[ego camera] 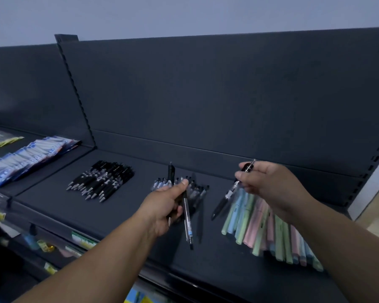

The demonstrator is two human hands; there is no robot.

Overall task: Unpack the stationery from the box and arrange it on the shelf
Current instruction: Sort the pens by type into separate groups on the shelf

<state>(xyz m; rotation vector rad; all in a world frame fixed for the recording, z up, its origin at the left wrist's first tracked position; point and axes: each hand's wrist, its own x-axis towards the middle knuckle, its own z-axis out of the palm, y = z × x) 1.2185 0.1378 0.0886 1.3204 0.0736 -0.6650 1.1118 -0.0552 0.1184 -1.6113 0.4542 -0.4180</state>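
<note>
A person's two bare forearms reach over a dark grey metal shelf (109, 206) with a tall back panel of the same colour.

The left hand (165, 203) is clenched around a small bunch of pens (187, 219). One dark pen sticks up above the fist; a clear-barrelled one points down toward the front edge of the shelf. Just behind this hand, a short row of similar pens (198, 189) lies on the shelf, partly hidden by the fingers.

The right hand (269, 182) pinches a single pen (230, 191) near its clip end between thumb and fingertips. The pen hangs at a slant above the shelf, its dark tip lowest and pointing left. Below this hand and forearm, a fanned row of pastel pens (260, 228) in green, blue and pink lies on the shelf, reaching toward the front edge.

Farther left on the same shelf sits a neat pile of black pens (101, 180), well apart from the hands. Beyond an upright divider, the neighbouring shelf section holds overlapping blue packets (24, 160) and, at the far left edge, yellowish packets (0, 139). Price labels (83, 240) line the front edge of the shelf, and blurred goods show below.
</note>
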